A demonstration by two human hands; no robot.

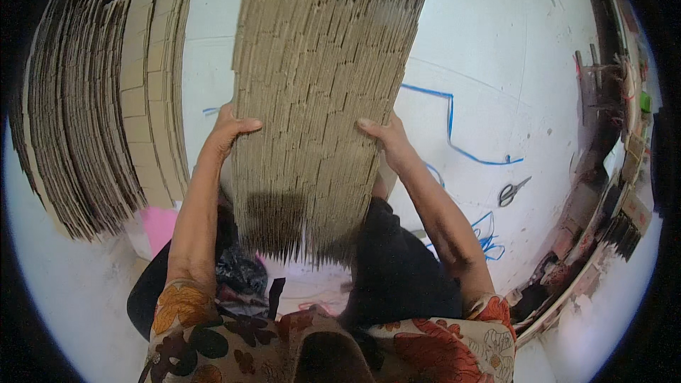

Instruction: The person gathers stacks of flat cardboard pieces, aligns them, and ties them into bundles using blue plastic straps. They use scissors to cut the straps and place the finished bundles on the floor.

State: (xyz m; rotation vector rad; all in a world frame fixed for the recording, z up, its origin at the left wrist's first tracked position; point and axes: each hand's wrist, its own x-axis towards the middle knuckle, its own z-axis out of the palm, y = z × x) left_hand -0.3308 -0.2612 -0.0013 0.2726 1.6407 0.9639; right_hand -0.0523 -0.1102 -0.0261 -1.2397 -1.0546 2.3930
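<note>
I see a thick stack of flat cardboard sheets (319, 99) held up on edge between both hands, over the white desk (496, 42). Its long side runs away from me. My left hand (228, 128) presses its left side and my right hand (386, 138) presses its right side, fingers closed on it. Both hands sit just as near. Another cardboard pile (106, 106) lies to the left.

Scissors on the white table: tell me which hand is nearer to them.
Right. The right hand grips the right edge of the cardboard sheet stack, on the same side as the scissors. The left hand grips the stack's far left edge, farther away.
</note>
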